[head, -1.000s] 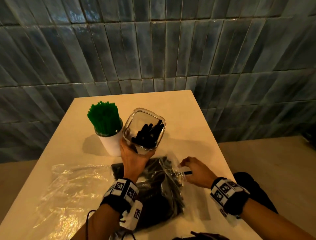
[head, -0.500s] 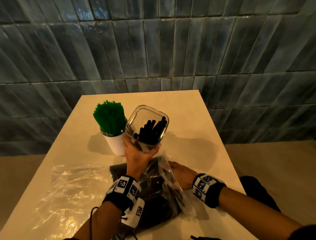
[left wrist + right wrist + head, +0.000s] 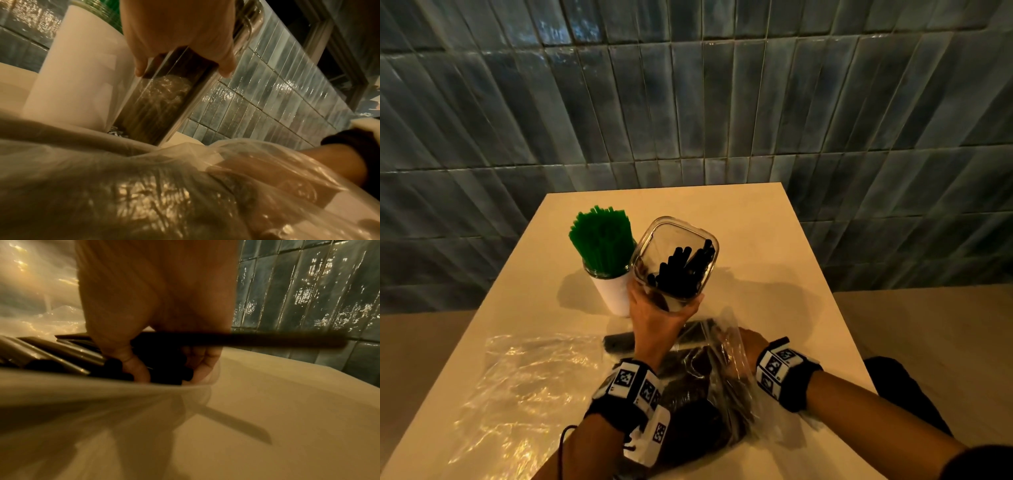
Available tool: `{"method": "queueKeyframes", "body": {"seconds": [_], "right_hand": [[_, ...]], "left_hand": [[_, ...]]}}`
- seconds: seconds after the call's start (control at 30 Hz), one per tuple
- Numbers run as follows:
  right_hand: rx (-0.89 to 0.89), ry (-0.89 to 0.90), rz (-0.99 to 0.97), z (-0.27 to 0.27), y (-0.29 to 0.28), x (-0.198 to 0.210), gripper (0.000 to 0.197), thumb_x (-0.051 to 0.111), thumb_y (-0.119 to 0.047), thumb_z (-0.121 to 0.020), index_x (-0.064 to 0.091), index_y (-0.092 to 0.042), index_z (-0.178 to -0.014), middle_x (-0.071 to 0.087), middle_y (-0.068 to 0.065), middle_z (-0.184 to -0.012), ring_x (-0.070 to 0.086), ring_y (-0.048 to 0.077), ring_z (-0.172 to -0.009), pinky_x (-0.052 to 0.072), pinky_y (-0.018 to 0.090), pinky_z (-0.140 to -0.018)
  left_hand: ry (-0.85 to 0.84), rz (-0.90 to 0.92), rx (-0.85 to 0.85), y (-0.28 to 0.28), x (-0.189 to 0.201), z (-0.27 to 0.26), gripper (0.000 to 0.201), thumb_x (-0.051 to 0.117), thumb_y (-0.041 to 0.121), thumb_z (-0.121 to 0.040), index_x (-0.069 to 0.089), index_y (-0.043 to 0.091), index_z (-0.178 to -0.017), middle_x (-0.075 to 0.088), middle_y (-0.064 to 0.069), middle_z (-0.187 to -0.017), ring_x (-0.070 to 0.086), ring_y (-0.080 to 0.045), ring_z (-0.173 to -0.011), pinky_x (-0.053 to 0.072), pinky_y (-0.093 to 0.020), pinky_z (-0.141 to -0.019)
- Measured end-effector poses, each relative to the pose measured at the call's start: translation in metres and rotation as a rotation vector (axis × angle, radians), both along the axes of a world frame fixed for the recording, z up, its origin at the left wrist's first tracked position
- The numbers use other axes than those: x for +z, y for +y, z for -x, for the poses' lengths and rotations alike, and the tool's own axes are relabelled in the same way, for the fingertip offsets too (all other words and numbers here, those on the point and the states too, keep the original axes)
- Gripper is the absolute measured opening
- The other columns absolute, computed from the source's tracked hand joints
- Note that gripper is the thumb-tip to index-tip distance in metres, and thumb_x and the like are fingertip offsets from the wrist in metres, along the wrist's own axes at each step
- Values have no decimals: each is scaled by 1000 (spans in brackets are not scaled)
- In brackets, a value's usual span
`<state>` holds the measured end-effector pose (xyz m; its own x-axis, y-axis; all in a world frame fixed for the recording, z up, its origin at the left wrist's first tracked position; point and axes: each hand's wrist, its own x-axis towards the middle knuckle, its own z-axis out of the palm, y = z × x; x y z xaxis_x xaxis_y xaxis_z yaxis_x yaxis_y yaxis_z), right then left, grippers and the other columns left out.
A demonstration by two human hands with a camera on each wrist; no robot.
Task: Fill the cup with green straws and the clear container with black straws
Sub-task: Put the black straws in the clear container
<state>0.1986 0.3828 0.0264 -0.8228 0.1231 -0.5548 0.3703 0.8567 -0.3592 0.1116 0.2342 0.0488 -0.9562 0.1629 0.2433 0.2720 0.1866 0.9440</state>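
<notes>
On the table (image 3: 774,246), near its middle: cup (image 3: 613,291) packed with green straws (image 3: 601,241)
Left hand (image 3: 654,318): you grip the tilted container (image 3: 676,260), some black straws (image 3: 683,269) inside
Right hand (image 3: 156,305): inside the bag (image 3: 726,370), your fingers (image 3: 139,369) curl round black straws

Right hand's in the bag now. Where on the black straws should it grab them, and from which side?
Grip the bundle of black straws around its middle, from above through the plastic bag's open mouth. They lie flat and side by side, so fingers curled across them gather several at once. The right hand seems already curled around a few. The left hand tilts the clear container toward it.
</notes>
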Motion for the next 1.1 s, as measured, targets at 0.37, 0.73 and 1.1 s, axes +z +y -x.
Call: {"method": "queueKeyframes", "body": {"seconds": [0.37, 0.73, 1.1], "right_hand": [[231, 72, -246, -7, 15, 19, 33, 50, -24, -93, 51, -4, -120, 58, 16, -119, 58, 32, -105, 44, 34, -86], [320, 45, -356, -23, 54, 61, 20, 56, -23, -84, 59, -17, -103, 62, 12, -105, 60, 30, -96, 45, 34, -77], [206, -71, -640, -52, 116, 125, 30, 56, -25, -86, 58, -29, -115, 61, 1, -116, 59, 22, -108, 47, 34, -88]], "left_hand": [[5, 5, -17, 0, -1, 0, 112, 87, 38, -50, 26, 13, -140, 39, -4, -141, 39, -19, -130, 39, -47, -106], [3, 17, -25, 4, 0, 4, 116, 82, 61, -46, 26, 19, -139, 40, -3, -140, 41, -20, -129, 42, -48, -103], [-166, 181, -9, 23, 17, 28, 139, 71, 75, -37, 7, 20, -147, 22, -9, -153, 26, -27, -139, 26, -52, -113]]}}
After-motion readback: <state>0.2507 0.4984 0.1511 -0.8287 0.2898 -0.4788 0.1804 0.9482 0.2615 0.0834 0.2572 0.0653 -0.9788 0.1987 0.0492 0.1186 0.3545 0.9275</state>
